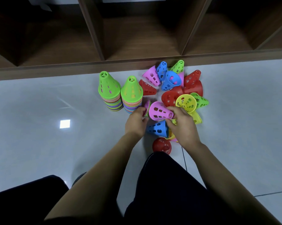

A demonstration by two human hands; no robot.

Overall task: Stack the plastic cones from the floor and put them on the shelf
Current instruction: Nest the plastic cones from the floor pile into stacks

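- I am mid-stacking: my right grip (183,124) pinches the narrow tip of a pink perforated plastic cone (159,112), held on its side just above the floor with its wide mouth turned toward my left grip (137,121).
- My left grip is curled round something of which only a pink-and-green rim (146,108) shows. I judge it to be a cone or a short nest that the pink one is meant to slide over.
- Next move, as I read it: line up the two mouths, push them together until they seat, then carry the nest to one of the two upright multicoloured stacks topped by green cones, the left stack (110,91) or the right stack (131,95).
- Many loose cones (169,98) lie tumbled on the pale glossy floor (56,111) to the right of the stacks, so shelving seems some way off. The brown wooden shelf (137,65) stands just beyond them.
- Hard to make out: my palms cover whatever my left grip holds. A blue cone (158,128) and yellow pieces lie partly under my right wrist. A red cone (161,146) is partly cut off by my dark-clad knee. The shelf's compartments are dim, and I cannot tell what they hold.
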